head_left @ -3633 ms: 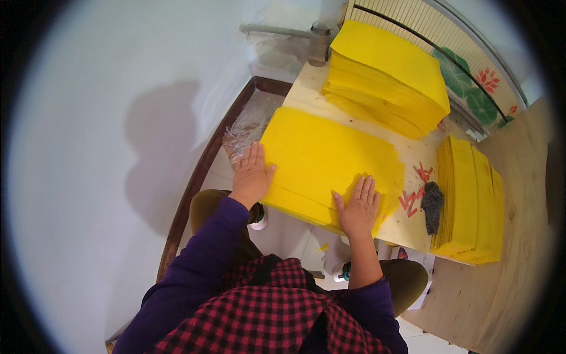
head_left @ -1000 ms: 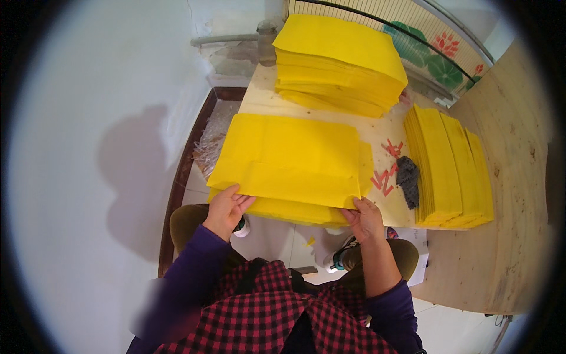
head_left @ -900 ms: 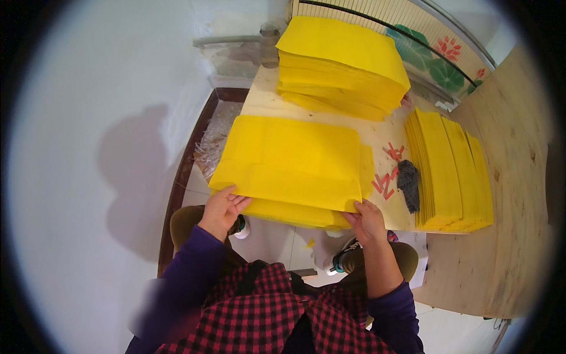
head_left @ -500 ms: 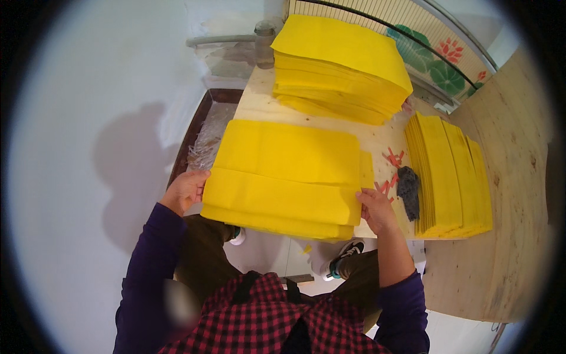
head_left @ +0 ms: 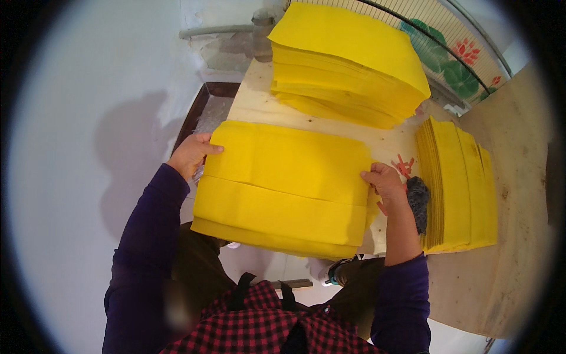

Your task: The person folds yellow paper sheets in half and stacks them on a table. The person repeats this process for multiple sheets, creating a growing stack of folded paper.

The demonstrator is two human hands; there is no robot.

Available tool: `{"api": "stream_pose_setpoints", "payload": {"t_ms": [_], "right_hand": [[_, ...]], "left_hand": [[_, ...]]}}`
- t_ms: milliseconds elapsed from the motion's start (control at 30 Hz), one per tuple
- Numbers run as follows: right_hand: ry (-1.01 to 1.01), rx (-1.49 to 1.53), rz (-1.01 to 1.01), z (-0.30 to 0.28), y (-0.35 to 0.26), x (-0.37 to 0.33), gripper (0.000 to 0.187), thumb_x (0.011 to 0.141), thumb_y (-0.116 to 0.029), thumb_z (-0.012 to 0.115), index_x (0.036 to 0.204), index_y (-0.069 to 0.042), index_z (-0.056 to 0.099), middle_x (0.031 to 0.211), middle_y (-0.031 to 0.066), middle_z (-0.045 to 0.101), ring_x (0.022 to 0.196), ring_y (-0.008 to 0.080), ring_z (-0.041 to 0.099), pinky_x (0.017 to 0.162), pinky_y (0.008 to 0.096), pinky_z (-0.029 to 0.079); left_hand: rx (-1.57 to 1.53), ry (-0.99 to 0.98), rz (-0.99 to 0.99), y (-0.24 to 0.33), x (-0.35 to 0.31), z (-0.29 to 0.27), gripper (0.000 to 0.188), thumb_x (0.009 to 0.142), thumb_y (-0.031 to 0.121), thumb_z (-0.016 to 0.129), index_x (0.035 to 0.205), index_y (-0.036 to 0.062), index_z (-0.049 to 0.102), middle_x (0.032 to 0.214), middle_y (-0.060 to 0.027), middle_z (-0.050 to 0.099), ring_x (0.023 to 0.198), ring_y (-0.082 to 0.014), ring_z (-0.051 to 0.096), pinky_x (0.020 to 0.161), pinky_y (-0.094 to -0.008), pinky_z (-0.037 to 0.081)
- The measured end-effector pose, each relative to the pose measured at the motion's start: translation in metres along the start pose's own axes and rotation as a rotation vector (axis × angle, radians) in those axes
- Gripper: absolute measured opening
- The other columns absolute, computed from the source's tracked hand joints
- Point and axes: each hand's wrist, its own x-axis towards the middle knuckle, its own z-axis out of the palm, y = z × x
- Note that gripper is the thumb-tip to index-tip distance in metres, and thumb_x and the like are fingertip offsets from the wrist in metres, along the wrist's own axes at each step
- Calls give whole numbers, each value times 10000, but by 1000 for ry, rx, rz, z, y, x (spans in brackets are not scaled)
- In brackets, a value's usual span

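Observation:
In front of me lies a yellow sheet, paper or thin cloth, with a folded band along its near side and more yellow layers under it. My left hand pinches its left edge near the far corner, thumb on top. At the right edge, my right hand is closed on the sheet with thumb and fingers; the fingertips underneath are hidden. The near edge of the layers hangs over the table's front, above my legs. Just beyond the right hand is a crumpled dark grey cloth.
A tall stack of yellow sheets stands at the back of the wooden table. Folded yellow sheets are piled at the right. Red strips lie between. A clear bottle stands at the back left, above a dark-framed tray.
Both hands have slid away from me along the sheet's side edges, toward its far corners. The view has shifted slightly.

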Motion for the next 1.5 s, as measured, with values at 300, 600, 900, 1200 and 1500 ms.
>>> {"api": "stream_pose_setpoints", "payload": {"t_ms": [300, 600, 900, 1200, 1500], "right_hand": [[-12, 18, -93, 0, -2, -9, 90, 833, -40, 673, 907, -28, 623, 710, 1, 613, 580, 70, 572, 482, 193, 396], [46, 115, -296, 7, 18, -23, 127, 866, 33, 618, 991, 15, 629, 934, 80, 679, 796, 159, 660, 764, 261, 540], [-82, 222, -405, 6, 48, -23, 88, 825, 43, 660, 902, 2, 648, 1058, 90, 666, 946, 152, 625, 864, 265, 497], [-35, 64, -457, 9, 57, -20, 88, 817, 59, 655, 872, -10, 647, 1077, 93, 663, 974, 163, 612, 887, 280, 482], [-5, 46, -460, 10, 61, -18, 87, 820, 70, 643, 870, -1, 632, 1120, 107, 650, 1011, 186, 608, 900, 280, 469]], "left_hand": [[57, 65, 191, -16, -1, -12, 275, 837, -10, 625, 1112, -6, 634, 1037, -73, 687, 926, -162, 650, 827, -288, 505], [307, 182, 518, -34, -20, -17, 122, 808, -66, 618, 902, 5, 653, 953, -81, 682, 878, -162, 639, 808, -267, 496], [653, 281, 959, -57, -37, -13, 163, 680, 1, 727, 813, 60, 653, 912, -83, 694, 909, -229, 621, 877, -327, 456], [873, 210, 1089, -56, -38, -24, 184, 687, 67, 754, 816, 66, 623, 960, -73, 669, 980, -278, 582, 910, -368, 430], [1081, 328, 1006, -52, -52, -22, 260, 730, -56, 625, 967, 49, 634, 1072, -99, 654, 1081, -320, 567, 969, -404, 422]]}}
